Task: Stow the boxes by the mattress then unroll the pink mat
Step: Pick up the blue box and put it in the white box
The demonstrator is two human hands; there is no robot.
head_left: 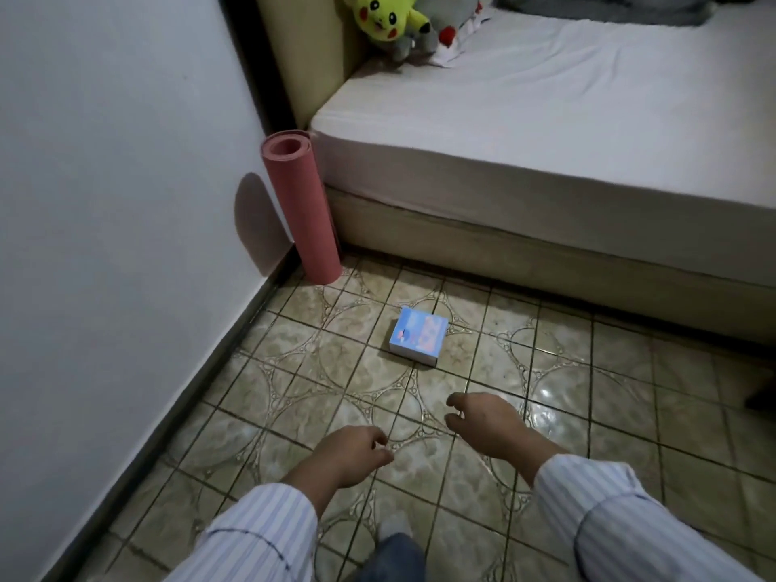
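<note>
A small blue box (418, 336) with a pink and white print lies flat on the tiled floor, a short way in front of the mattress (546, 115). A rolled pink mat (300, 207) stands upright in the corner between the wall and the bed's end. My left hand (350, 453) hovers low over the tiles with its fingers loosely curled and nothing in it. My right hand (487, 422) reaches forward below the box, fingers apart and bent, empty. Both hands are well short of the box. Only one box is in view.
The white wall (117, 203) with a dark skirting runs along the left. The bed base (525, 241) borders the floor at the back. Soft toys, one of them yellow (384, 14), sit at the bed's head. My knee and foot (394, 539) show at the bottom edge.
</note>
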